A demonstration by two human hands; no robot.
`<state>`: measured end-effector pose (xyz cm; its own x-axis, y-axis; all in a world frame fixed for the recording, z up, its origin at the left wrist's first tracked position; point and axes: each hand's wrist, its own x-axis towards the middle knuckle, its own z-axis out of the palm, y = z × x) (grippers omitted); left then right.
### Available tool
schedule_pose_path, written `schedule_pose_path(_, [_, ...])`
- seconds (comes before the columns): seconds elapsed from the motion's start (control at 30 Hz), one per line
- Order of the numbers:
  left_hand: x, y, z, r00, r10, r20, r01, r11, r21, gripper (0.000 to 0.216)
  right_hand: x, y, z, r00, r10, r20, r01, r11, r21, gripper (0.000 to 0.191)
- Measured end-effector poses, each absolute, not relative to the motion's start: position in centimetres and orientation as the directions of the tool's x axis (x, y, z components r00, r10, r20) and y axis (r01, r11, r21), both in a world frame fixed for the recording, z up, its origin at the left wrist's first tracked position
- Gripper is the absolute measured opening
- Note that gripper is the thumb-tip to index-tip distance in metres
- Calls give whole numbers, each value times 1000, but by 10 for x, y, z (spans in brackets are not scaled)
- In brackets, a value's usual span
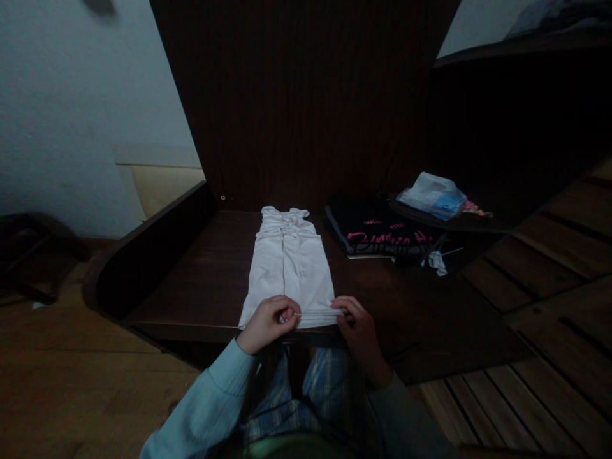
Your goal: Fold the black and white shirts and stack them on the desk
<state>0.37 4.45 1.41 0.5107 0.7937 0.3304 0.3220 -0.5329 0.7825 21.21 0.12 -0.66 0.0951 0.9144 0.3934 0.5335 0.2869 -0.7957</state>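
Note:
A white garment (291, 268) with a ruffled, gathered top lies flat on the dark wooden desk (191, 280). Its wide hem reaches the desk's front edge, close to my body. At the hem's middle my left hand (271, 320) pinches the cloth between thumb and fingers. My right hand (356, 325) grips the hem's right corner, thumb below and fingers above. Between the two hands the hem shows several thin layered edges. The hem's left corner lies beside my left wrist, partly under it.
Dark folded clothing with pink lettering (389, 237) lies at the right back. Beside it are a white-and-blue plastic packet (433, 196) and a crumpled white scrap (436, 262). A raised side board (148, 245) bounds the desk's left; a tall dark panel (306, 102) stands behind.

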Motion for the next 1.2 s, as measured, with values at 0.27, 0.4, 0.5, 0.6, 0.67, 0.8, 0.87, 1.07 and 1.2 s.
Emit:
schedule_pose_path(0.27, [1,46,16,468,758,455,215,-597,773,9,214,2,-8,95,901,422,527,314,-790,15])
schedule_pose_path(0.4, [1,45,17,481,781,398,193,-538,821,12,214,1,-7,67,910,409,486,328,-810,16])
schedule_pose_path(0.5, [1,44,16,473,793,383,152,-502,852,12,214,1,-6,59,921,386,464,317,-827,17])
schedule_pose_path(0.6, [0,42,15,460,804,376,141,-484,864,14,213,2,-6,65,930,361,453,295,-841,17])
schedule_pose_path(0.67, [0,41,15,467,803,370,139,-480,866,15,213,1,-5,64,936,347,440,286,-851,16])
schedule_pose_path(0.8, [0,40,17,451,790,415,139,-521,842,15,214,-1,-4,63,934,351,418,295,-859,14])
schedule_pose_path(0.87, [0,40,18,460,773,437,170,-560,811,14,214,-1,-3,71,929,364,421,303,-855,12])
schedule_pose_path(1.07, [3,40,18,550,727,411,307,-634,710,11,213,0,-2,93,917,389,449,310,-838,9])
schedule_pose_path(1.2, [-1,36,19,621,696,361,431,-688,584,20,213,0,-2,93,915,393,477,306,-824,10])
